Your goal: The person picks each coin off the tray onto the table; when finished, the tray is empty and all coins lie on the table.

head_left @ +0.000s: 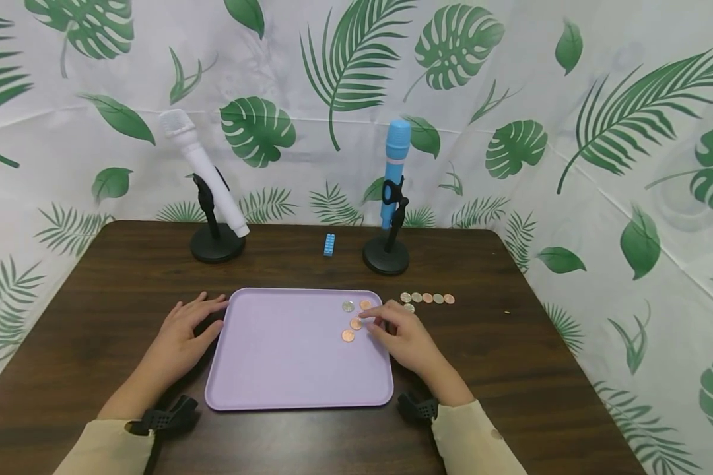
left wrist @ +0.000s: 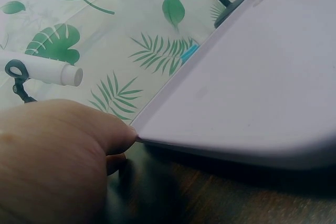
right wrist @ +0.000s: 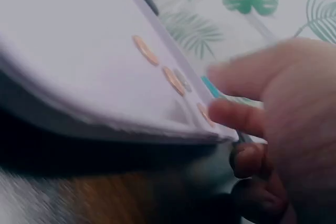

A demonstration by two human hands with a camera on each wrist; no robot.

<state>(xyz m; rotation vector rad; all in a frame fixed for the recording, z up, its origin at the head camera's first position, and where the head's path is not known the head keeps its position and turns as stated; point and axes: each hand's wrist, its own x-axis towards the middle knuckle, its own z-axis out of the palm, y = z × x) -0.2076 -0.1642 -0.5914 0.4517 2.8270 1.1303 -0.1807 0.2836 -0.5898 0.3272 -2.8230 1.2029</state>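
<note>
A lavender tray (head_left: pixel 285 369) lies in front of me on the dark wooden table. Several coins sit in its upper right part: a silver-coloured coin (head_left: pixel 348 306) and copper coins, one of them a copper coin (head_left: pixel 348 336) nearest me. My right hand (head_left: pixel 408 340) reaches over the tray's right rim, its index fingertip close to the middle copper coin (head_left: pixel 355 324). In the right wrist view thumb and index finger (right wrist: pixel 239 115) stand apart, with nothing visible between them. My left hand (head_left: pixel 181 338) rests beside the tray's left rim, fingers spread, fingertips at the edge.
Right of the tray, a row of coins (head_left: pixel 428 298) lies on the table, with another coin (head_left: pixel 409 308) below its left end. Behind stand a white microphone (head_left: pixel 204 168) and a blue microphone (head_left: pixel 397 148) on black stands. A small blue block (head_left: pixel 329 245) lies between them.
</note>
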